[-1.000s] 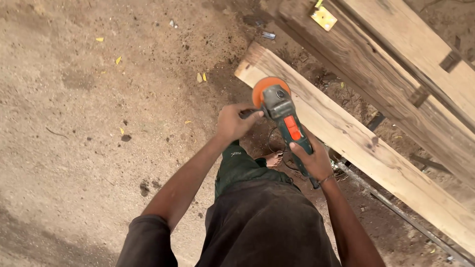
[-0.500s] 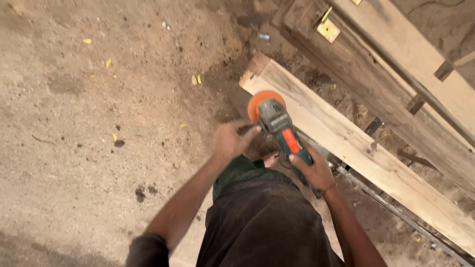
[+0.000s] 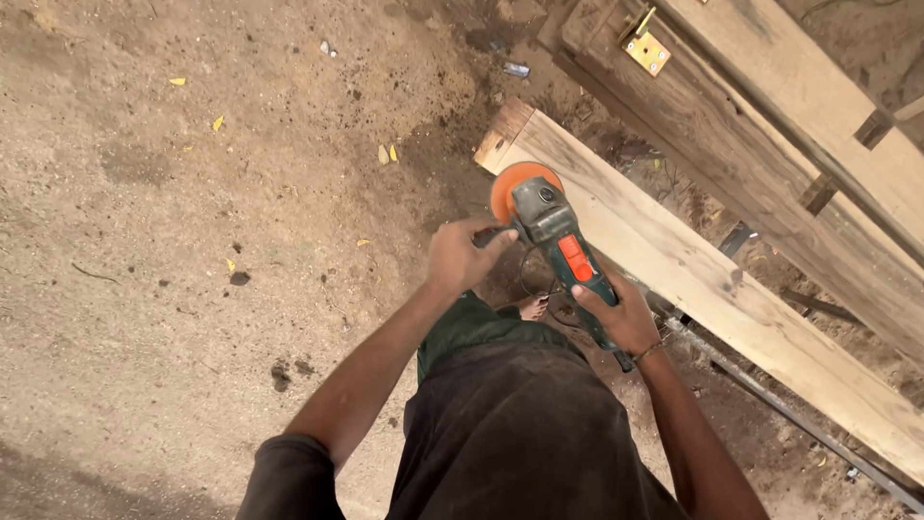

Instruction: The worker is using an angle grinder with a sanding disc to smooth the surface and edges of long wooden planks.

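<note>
the left hand (image 3: 460, 258) clenches the grinder's side handle and the right hand (image 3: 624, 318) grasps the grinder (image 3: 558, 241) body. its orange disc (image 3: 510, 181) points far, over the plank (image 3: 693, 274) end's left edge. open dirt ground (image 3: 173, 241) lies left; a small yellow hinge (image 3: 646, 48) sits far right.

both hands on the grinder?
Yes: the right hand wraps the grinder body, and the left hand grips its side handle.
</note>
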